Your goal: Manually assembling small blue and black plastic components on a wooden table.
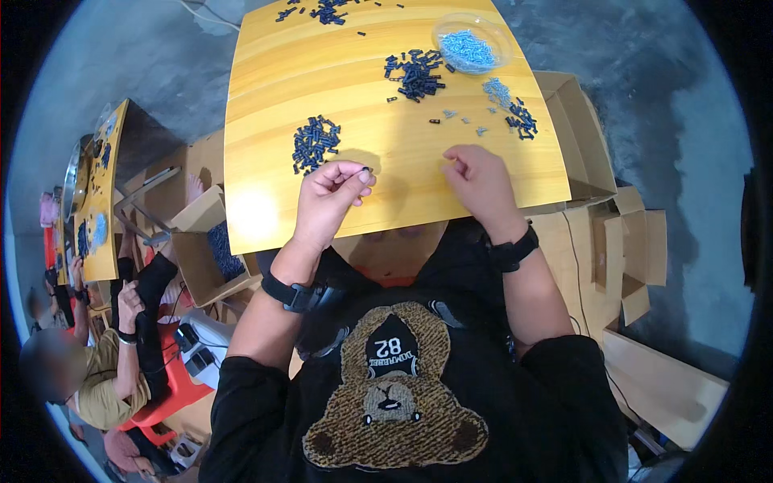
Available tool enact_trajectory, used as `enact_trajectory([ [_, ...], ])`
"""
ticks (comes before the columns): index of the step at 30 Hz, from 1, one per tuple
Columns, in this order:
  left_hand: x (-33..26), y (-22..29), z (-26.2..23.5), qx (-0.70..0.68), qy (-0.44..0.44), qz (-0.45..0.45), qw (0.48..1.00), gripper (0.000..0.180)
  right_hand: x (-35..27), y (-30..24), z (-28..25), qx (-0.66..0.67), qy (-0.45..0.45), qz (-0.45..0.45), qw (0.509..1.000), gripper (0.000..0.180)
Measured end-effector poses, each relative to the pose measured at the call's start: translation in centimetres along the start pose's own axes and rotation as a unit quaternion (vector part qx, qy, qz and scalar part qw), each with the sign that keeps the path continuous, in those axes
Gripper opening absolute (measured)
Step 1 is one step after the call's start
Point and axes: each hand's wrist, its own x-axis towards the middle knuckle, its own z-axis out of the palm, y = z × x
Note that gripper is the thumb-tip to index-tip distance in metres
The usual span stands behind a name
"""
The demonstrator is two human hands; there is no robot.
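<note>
My left hand is closed over the near part of the yellow table, pinching a small black plastic piece between thumb and finger. To its right, my right hand hovers apart with its fingertips pressed together; whatever they may hold is too small to make out. Just beyond my left hand lies a pile of small black pieces. Farther off is a second black pile. Several tiny pale blue-grey pieces are scattered past my right hand, near a little heap of them and a smaller black heap.
A clear round bowl of light blue pieces stands at the far right, more black pieces at the far edge. Cardboard boxes stand left and right of the table. At left, another person sits by a second table.
</note>
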Motion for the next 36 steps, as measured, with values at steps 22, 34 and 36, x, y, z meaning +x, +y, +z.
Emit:
enact_trajectory([
  [22, -0.4, -2.4, 0.6, 0.059, 0.002, 0.071, 0.996, 0.006, -1.0, 0.8, 3.0, -0.132, 0.130, -0.141, 0.973, 0.007],
  [34, -0.3, -2.2, 0.7, 0.054, 0.000, 0.058, 0.997, 0.004, -0.9, 0.7, 2.8, -0.117, 0.094, -0.129, 0.980, 0.008],
  [36, -0.2, -2.3, 1.0, 0.057, 0.003, 0.059, 0.997, 0.005, -1.0, 0.8, 2.5, -0.132, 0.108, -0.136, 0.976, 0.008],
])
